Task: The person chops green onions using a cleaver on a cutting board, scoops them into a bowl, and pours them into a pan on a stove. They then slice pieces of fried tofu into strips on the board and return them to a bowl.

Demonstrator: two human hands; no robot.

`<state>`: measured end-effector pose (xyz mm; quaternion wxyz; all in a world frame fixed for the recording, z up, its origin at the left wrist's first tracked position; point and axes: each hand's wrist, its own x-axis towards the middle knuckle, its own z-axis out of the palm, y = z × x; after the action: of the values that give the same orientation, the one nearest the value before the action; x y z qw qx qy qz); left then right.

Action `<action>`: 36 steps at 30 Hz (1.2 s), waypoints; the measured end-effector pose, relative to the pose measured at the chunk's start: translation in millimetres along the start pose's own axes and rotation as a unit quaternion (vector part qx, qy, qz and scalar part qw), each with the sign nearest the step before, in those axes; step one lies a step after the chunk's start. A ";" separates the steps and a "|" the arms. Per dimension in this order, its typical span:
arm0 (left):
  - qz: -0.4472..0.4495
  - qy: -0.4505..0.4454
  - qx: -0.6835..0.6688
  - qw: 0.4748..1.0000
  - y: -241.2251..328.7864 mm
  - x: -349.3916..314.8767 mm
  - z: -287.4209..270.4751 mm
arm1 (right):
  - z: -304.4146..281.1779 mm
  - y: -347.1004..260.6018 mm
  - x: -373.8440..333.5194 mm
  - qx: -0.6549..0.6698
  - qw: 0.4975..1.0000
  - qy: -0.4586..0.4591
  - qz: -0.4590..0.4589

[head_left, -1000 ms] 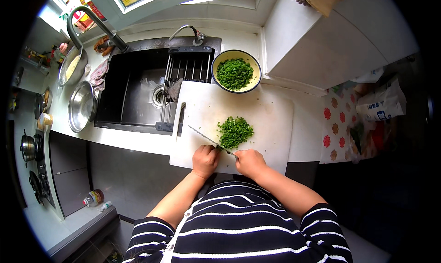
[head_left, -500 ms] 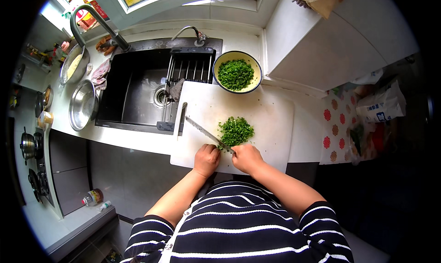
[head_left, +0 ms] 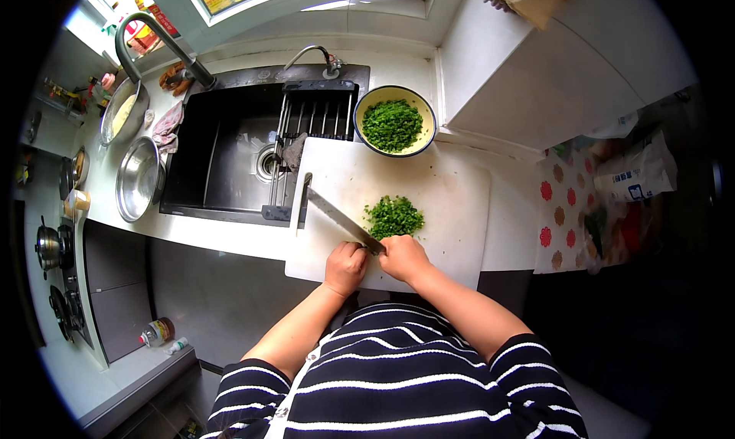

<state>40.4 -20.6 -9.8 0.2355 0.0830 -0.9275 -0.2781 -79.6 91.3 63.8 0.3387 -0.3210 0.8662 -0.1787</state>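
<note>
On the white cutting board (head_left: 452,209), my right hand (head_left: 404,257) grips a kitchen knife (head_left: 341,219), its blade slanting away to the far left. My left hand (head_left: 347,267) is closed with curled fingers at the board's near edge, close beside the blade. Whatever its fingers hold is hidden from this view. A small heap of finely chopped greens (head_left: 395,217) lies just beyond the knife. Behind the board stands a cream bowl with a dark rim (head_left: 428,129), filled with more chopped greens (head_left: 392,125).
A black sink (head_left: 222,148) with a drying rack (head_left: 318,117) lies left of the board. Two metal bowls, one an empty steel bowl (head_left: 138,180), stand beyond it near the tall faucet (head_left: 157,29). At the right is a flower-patterned cloth (head_left: 557,217) with bags on it.
The knife blade has tilted so more of its flat side shows, and my right hand has shifted slightly left and away. My left hand stays nearly in place.
</note>
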 end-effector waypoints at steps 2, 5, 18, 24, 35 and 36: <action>0.006 0.007 0.002 1.000 0.6 5.0 1.4 | -7.2 3.1 -4.4 -0.009 1.000 0.020 0.010; 0.006 0.007 0.001 1.000 -0.9 8.6 10.7 | -15.8 7.1 -15.4 -0.023 0.999 0.026 0.015; 0.015 0.002 0.010 1.000 0.4 9.1 6.0 | -1.9 -1.6 -5.3 -0.070 0.996 -0.029 0.039; 0.004 -0.021 0.016 1.000 4.9 9.5 -5.2 | -18.0 -5.9 -3.0 -0.020 0.999 -0.016 0.030; -0.004 0.008 0.007 1.000 -0.5 5.7 7.0 | -0.4 3.8 -15.2 -0.060 0.997 -0.014 0.036; -0.004 0.010 0.003 1.000 -0.6 6.0 6.5 | 1.4 1.0 -10.6 -0.060 0.997 -0.021 0.040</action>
<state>32.1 -19.8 -12.6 0.2431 0.0902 -0.9256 -0.2758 -73.0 99.1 67.2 0.3438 -0.3101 0.8800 -0.1059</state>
